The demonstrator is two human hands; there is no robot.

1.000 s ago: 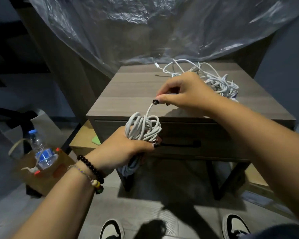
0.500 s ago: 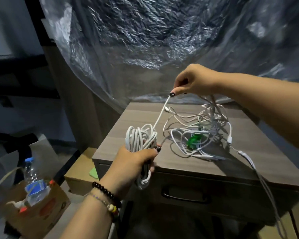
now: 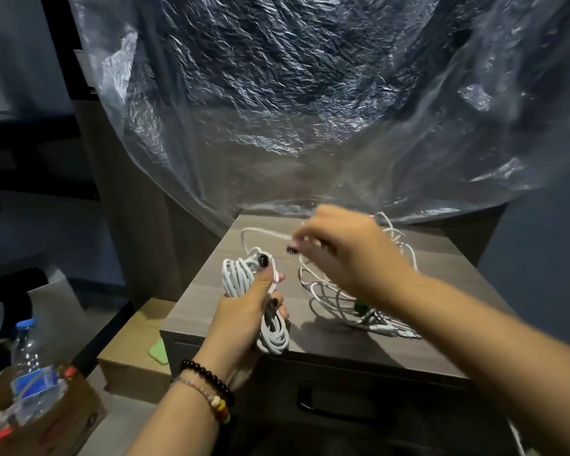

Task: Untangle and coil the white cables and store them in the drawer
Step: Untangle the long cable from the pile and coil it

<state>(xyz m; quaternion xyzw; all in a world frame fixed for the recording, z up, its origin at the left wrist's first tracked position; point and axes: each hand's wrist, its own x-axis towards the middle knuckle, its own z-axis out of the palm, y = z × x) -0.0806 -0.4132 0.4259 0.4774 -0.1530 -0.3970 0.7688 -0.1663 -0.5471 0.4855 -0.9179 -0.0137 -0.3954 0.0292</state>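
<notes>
Head view, left to right. Water bottle [image 3: 30,366] standing in a cardboard box [image 3: 63,422] on the floor. My left hand [image 3: 244,320] grips the coiled white cable [image 3: 244,278], thumb pressed along the loops, over the left front part of the bench [image 3: 448,258]. One strand rises from the coil to my right hand [image 3: 339,255] (blurred), whose fingers pinch its end above the benchtop. Beneath and beyond that hand lies the tangled pile of white cables [image 3: 329,291] on the bench. Drawer [image 3: 359,393] below, closed, with a dark handle.
</notes>
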